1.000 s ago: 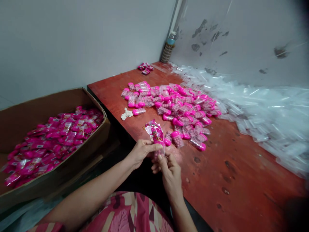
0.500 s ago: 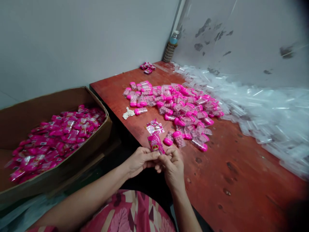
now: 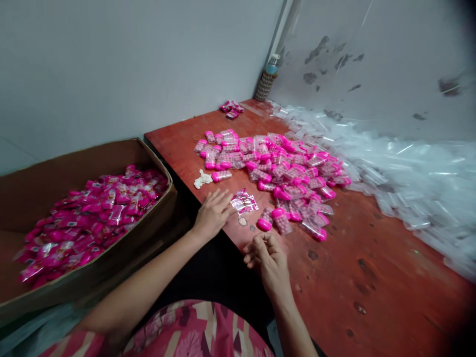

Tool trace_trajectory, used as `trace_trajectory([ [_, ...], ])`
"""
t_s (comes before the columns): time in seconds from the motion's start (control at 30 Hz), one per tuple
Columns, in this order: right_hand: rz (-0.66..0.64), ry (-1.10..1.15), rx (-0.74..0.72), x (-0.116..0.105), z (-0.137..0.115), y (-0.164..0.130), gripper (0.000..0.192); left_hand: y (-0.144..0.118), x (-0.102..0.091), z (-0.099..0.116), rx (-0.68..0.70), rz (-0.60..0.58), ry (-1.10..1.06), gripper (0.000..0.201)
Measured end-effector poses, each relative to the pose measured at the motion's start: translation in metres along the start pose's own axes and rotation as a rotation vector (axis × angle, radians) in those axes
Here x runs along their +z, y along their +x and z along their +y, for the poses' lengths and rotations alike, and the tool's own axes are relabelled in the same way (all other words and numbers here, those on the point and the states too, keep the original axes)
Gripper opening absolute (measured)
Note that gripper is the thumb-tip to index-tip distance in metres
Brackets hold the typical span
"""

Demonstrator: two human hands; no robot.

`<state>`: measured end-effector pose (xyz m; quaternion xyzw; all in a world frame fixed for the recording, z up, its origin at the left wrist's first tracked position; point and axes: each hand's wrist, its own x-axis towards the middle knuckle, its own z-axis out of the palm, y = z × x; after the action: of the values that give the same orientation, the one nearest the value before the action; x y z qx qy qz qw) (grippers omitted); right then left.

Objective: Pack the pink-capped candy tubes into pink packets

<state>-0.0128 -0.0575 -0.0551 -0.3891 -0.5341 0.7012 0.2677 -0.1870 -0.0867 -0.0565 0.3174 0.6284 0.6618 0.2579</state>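
My left hand [image 3: 213, 215] reaches over the table's near edge, fingers stretched out and apart, holding nothing that I can see. Its fingertips are beside a few flat, shiny pink-and-silver wrappers [image 3: 244, 201]. Just beyond lie a crumpled whitish lump [image 3: 203, 179] and a single small clear container with a pink cap [image 3: 221, 175]. Loosely curled, my right hand [image 3: 268, 258] hovers at the table edge with no object showing in it. Nearest to it is the pile of pink-capped containers [image 3: 282, 168] filled with small pale pink balls.
A cardboard box [image 3: 154, 213] of shiny pink packets [image 3: 111, 208] stands left of the red table [image 3: 372, 277]. A large heap of clear plastic pieces [image 3: 405, 173] runs along the right wall. At the back are a few pink packets [image 3: 232, 108] and a bottle [image 3: 272, 64] in a woven holder.
The pink printed packet that both hands held is out of them and no longer distinguishable. My left hand has moved forward and opened out; my right hand stays near its place, loosely curled.
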Motion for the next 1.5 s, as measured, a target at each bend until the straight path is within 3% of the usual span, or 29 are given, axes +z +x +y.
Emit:
trace_trajectory([
  [0.13, 0.015, -0.065, -0.002, -0.006, -0.004, 0.001, 0.022, 0.012, 0.029, -0.024, 0.161, -0.092, 0.261, 0.029],
  [0.33, 0.121, -0.16, -0.134, -0.017, -0.009, 0.018, 0.017, 0.015, 0.025, -0.042, 0.54, -0.13, 0.836, 0.018],
  [0.4, 0.188, -0.142, -0.194, -0.015, -0.011, 0.028, 0.019, 0.012, 0.026, -0.041, 0.63, -0.076, 0.865, 0.019],
  [0.5, 0.207, 0.009, -0.213, -0.008, -0.015, 0.042, 0.036, 0.001, 0.029, -0.03, 0.673, -0.05, 0.741, 0.021],
  [0.6, 0.146, 0.145, -0.21, -0.003, -0.019, 0.046, 0.035, -0.017, 0.027, -0.012, 0.527, -0.127, 0.495, 0.027],
  [0.73, -0.023, 0.179, -0.152, -0.002, -0.019, 0.039, 0.032, -0.031, 0.011, 0.003, -0.081, -0.233, 0.099, 0.046],
  [0.8, -0.145, 0.139, -0.09, -0.004, -0.016, 0.035, 0.034, -0.033, 0.002, 0.006, -0.357, -0.373, -0.038, 0.041],
  [0.87, -0.22, 0.044, -0.07, -0.006, -0.014, 0.032, 0.034, -0.034, -0.003, 0.006, -0.513, -0.488, -0.1, 0.033],
  [0.97, -0.194, -0.257, -0.158, -0.014, -0.017, 0.029, 0.026, -0.037, -0.004, 0.006, -0.591, -0.483, -0.098, 0.026],
  [1.03, -0.038, -0.558, -0.274, -0.024, -0.022, 0.027, 0.021, -0.041, -0.001, 0.005, -0.601, -0.429, -0.087, 0.024],
  [1.13, 0.296, -1.109, -0.388, -0.042, -0.031, 0.027, 0.025, -0.046, 0.004, 0.004, -0.638, -0.328, -0.152, 0.022],
  [1.23, 0.383, -1.521, -0.343, -0.06, -0.033, 0.034, 0.032, -0.047, 0.012, 0.003, -0.71, -0.213, -0.322, 0.02],
  [1.37, 0.316, -1.591, -0.284, -0.072, -0.025, 0.043, 0.024, -0.043, 0.025, 0.004, -0.772, -0.041, -0.622, 0.014],
  [1.5, 0.31, -1.2, -0.288, -0.063, -0.019, 0.028, 0.02, -0.038, 0.038, 0.004, -0.795, 0.142, -0.849, 0.009],
])
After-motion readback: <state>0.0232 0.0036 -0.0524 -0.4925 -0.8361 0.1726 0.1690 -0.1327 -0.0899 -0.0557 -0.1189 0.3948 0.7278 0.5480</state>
